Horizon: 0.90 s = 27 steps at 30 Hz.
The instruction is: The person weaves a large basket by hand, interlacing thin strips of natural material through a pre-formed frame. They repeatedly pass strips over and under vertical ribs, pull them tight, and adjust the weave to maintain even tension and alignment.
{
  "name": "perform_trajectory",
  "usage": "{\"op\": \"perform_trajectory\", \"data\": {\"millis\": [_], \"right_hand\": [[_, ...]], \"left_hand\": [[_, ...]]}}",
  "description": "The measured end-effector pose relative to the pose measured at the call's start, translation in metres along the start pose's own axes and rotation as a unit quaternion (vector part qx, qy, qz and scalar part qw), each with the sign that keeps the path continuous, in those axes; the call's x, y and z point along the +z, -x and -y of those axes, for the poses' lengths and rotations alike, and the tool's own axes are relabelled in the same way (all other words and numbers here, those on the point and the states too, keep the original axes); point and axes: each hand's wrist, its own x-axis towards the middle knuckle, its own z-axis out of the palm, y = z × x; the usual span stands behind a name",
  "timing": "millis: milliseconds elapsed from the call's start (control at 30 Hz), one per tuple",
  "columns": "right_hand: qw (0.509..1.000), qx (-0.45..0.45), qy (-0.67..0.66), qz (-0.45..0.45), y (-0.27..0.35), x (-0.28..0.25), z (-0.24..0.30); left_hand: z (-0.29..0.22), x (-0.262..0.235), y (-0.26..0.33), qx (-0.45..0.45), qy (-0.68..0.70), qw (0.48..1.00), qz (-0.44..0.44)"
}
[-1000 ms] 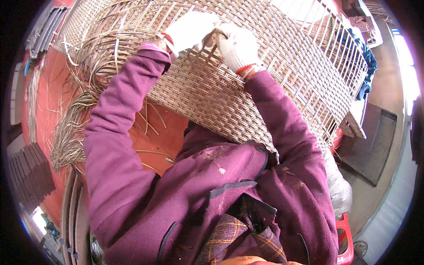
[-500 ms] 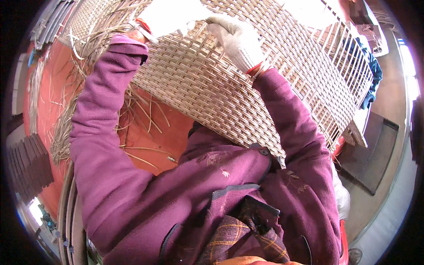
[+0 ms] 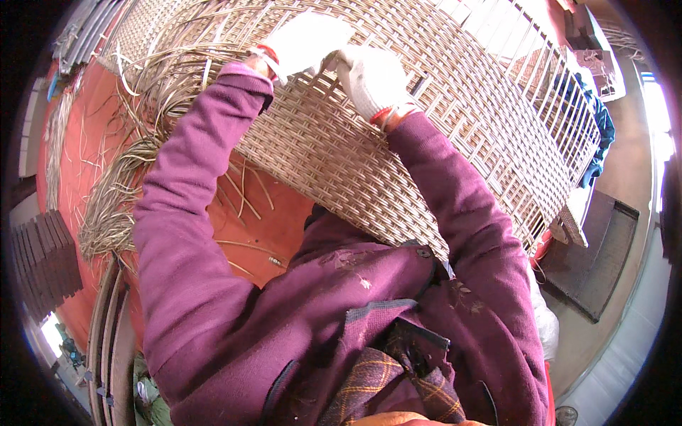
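A beige woven wicker panel slants across in front of me, with strands crossing in a tight weave. Both my hands wear white knitted gloves with red cuffs. My left hand rests over the far part of the panel; glare washes out its fingers. Just to its right, my right hand is closed, thumb and fingers bent together at the weave. Whatever lies between its fingertips is too small to make out. A small dark slot shows in the weave beside the right hand.
Loose wicker strands hang in a thick bundle at the left, over a red surface. At the panel's right end, bare strands stick out unwoven near a teal cloth. A dark tray lies at the right.
My left hand has moved right, closer to the right hand. The right hand has shifted slightly left and nearer to me, uncovering the dark slot.
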Motion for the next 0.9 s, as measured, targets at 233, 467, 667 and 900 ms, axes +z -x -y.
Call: {"op": "perform_trajectory", "data": {"millis": [233,467,667,900], "right_hand": [[0.963,0.110,-0.193,-0.155,-0.005,-0.020,0.009],[0.926,0.129,-0.353,-0.034,-0.039,0.002,0.018],[0.956,0.116,-0.225,-0.147,-0.032,0.017,0.016],[0.995,-0.030,0.077,0.048,-0.054,0.035,0.016]], "left_hand": [[-0.015,-0.037,-0.006,-0.110,0.011,0.984,0.143],[-0.002,-0.082,0.013,-0.274,0.191,0.942,-0.033],[0.010,-0.036,0.023,-0.264,0.149,0.950,0.072],[0.024,-0.019,0.019,0.012,-0.234,0.970,-0.060]]}}
